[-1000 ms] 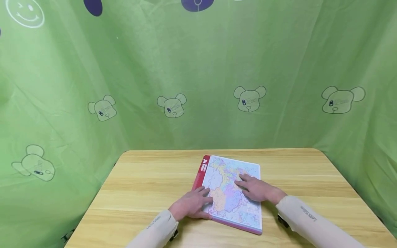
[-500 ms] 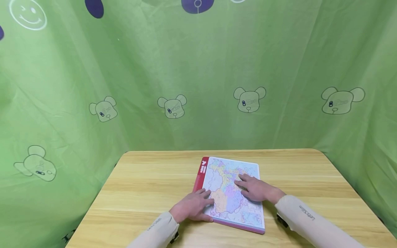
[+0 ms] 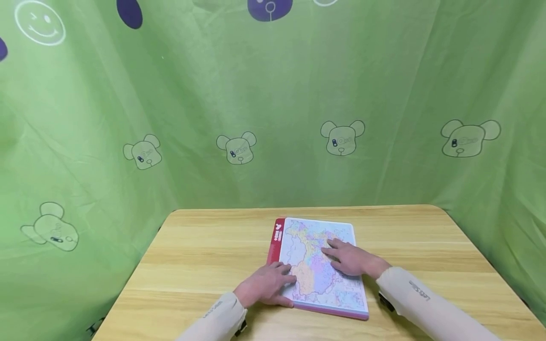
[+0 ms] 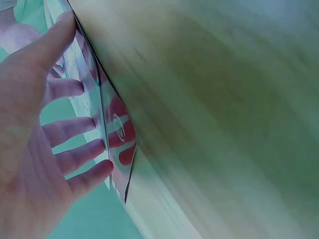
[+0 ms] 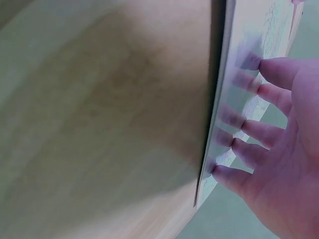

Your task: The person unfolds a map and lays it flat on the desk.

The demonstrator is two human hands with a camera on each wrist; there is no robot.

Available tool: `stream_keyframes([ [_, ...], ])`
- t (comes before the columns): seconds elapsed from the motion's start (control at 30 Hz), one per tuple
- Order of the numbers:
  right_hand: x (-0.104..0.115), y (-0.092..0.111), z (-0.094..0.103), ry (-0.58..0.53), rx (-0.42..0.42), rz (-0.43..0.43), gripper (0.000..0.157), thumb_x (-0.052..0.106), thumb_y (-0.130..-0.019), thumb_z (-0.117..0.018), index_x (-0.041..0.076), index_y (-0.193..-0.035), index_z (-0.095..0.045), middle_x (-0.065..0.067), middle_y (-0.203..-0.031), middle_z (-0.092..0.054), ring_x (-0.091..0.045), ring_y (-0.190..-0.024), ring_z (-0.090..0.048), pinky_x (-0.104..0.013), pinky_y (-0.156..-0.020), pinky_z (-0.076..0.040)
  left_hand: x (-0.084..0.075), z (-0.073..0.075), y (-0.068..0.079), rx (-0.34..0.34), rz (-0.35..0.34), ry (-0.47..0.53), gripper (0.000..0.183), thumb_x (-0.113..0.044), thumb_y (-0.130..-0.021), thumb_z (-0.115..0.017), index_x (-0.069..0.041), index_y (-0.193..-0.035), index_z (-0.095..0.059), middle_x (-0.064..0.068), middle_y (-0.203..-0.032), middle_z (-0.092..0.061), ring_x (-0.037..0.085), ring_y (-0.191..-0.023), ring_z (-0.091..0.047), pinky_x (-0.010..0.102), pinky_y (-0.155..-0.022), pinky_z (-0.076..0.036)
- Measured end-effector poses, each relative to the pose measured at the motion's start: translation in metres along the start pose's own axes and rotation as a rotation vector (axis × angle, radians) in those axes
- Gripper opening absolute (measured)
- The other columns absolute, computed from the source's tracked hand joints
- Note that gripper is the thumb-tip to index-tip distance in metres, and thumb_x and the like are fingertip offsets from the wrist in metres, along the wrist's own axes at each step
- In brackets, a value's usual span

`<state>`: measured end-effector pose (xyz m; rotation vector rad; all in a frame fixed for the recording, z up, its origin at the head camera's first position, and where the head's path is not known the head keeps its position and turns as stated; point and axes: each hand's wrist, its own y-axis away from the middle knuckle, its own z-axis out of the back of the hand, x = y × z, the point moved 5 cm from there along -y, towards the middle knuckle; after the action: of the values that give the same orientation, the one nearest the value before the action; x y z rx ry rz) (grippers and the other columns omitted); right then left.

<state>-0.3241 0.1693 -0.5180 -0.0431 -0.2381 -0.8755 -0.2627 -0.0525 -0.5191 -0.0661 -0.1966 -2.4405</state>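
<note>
A flat rectangular map board [image 3: 313, 286], printed with a pastel map and a red strip along its left side, lies on the wooden table. My left hand [image 3: 268, 284] rests on its near left corner, fingers spread over the surface and thumb along the near edge. On the right part of the map, my right hand [image 3: 347, 258] lays its extended fingers flat. In the left wrist view, the fingertips [image 4: 102, 169] touch the glossy face beside the red strip. The right wrist view shows the fingers [image 5: 232, 177] of my right hand spread, tips on the shiny surface.
The light wooden table [image 3: 192, 255] has rounded far corners. Behind it and at both sides hangs a green curtain [image 3: 281, 94] printed with bear heads. A cream sleeve [image 3: 426, 303] covers each forearm.
The map board has turned slightly counterclockwise under my hands: its far edge swings left and its near edge right. My hands stay nearly in place, fingers still spread.
</note>
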Motion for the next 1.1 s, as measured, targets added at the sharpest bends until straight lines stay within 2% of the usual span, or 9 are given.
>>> stream_keyframes([
  [0.33,-0.004,-0.002,0.0,0.026,-0.017,0.009,0.045,0.024,-0.098,-0.048,0.005,-0.139,-0.047,-0.027,-0.144,-0.034,-0.046,-0.133,-0.029,-0.061,-0.104,-0.028,-0.004,-0.001,-0.001,-0.016,0.004,0.024,0.067,-0.073,-0.081,-0.047,-0.031,-0.132,-0.052,0.005,-0.143,-0.041,0.025,-0.126,-0.041,0.038,-0.102,-0.04],
  [0.57,-0.002,0.002,0.001,0.037,-0.055,0.014,0.045,0.024,-0.098,-0.048,0.004,-0.139,-0.047,-0.028,-0.144,-0.033,-0.05,-0.133,-0.025,-0.06,-0.107,-0.024,-0.002,-0.001,0.0,-0.022,0.037,0.054,0.071,-0.073,-0.081,-0.047,-0.029,-0.137,-0.049,0.004,-0.146,-0.039,0.025,-0.129,-0.039,0.038,-0.105,-0.036],
  [0.83,0.025,0.028,0.003,0.05,-0.086,0.032,0.049,0.027,-0.097,-0.052,0.002,-0.139,-0.046,-0.029,-0.144,-0.032,-0.052,-0.132,-0.024,-0.06,-0.107,-0.023,0.003,0.0,0.002,-0.011,0.109,0.151,0.072,-0.067,-0.085,-0.048,-0.024,-0.143,-0.042,0.012,-0.154,-0.024,0.028,-0.138,-0.027,0.04,-0.108,-0.033],
  [1.1,0.042,0.058,-0.005,0.021,-0.062,0.042,0.051,0.031,-0.097,-0.051,0.002,-0.139,-0.045,-0.027,-0.146,-0.032,-0.049,-0.132,-0.027,-0.058,-0.105,-0.029,0.018,-0.003,-0.003,0.027,0.15,0.17,0.075,-0.065,-0.086,-0.05,-0.025,-0.148,-0.034,0.012,-0.156,-0.017,0.029,-0.141,-0.019,0.041,-0.107,-0.034],
])
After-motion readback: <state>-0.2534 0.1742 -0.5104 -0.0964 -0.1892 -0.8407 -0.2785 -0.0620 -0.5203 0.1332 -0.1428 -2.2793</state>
